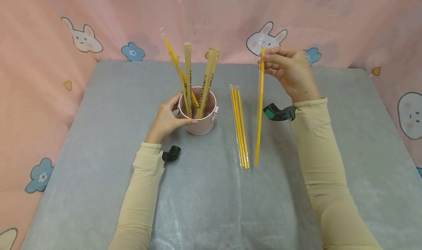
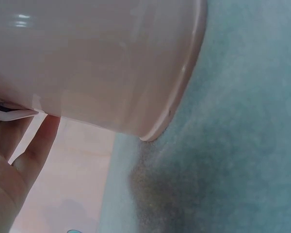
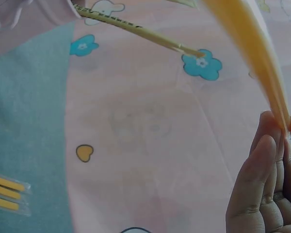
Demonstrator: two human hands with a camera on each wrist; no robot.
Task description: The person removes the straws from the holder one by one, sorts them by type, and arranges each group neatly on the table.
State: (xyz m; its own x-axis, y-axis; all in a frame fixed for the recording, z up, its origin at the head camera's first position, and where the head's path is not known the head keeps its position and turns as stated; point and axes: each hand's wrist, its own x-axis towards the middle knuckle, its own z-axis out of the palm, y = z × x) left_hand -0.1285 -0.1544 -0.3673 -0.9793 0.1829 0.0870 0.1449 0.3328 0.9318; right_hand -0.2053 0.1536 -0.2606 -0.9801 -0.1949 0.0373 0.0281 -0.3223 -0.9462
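Observation:
My left hand (image 1: 165, 120) grips a small pink metal bucket (image 1: 199, 127), thumb along the front rim and fingers round its left side. Close up in the left wrist view, the bucket's wall (image 2: 102, 68) stands on the cloth. Inside lean several paper-wrapped straws (image 1: 188, 70) and a yellow straw (image 1: 171, 48) in clear film. To the right, my right hand (image 1: 291, 72) pinches another film-wrapped yellow straw (image 1: 260, 107) near its top and holds it upright. That straw (image 3: 254, 53) looks blurred in the right wrist view. Between bucket and right hand lie 3 wrapped yellow straws (image 1: 240, 129).
A grey cloth (image 1: 204, 198) covers the table. Pink curtains (image 1: 211, 19) printed with rabbits and flowers hang behind and at both sides. A black wrist camera (image 1: 279, 112) sits on the right wrist, another black wrist camera (image 1: 171, 153) on the left.

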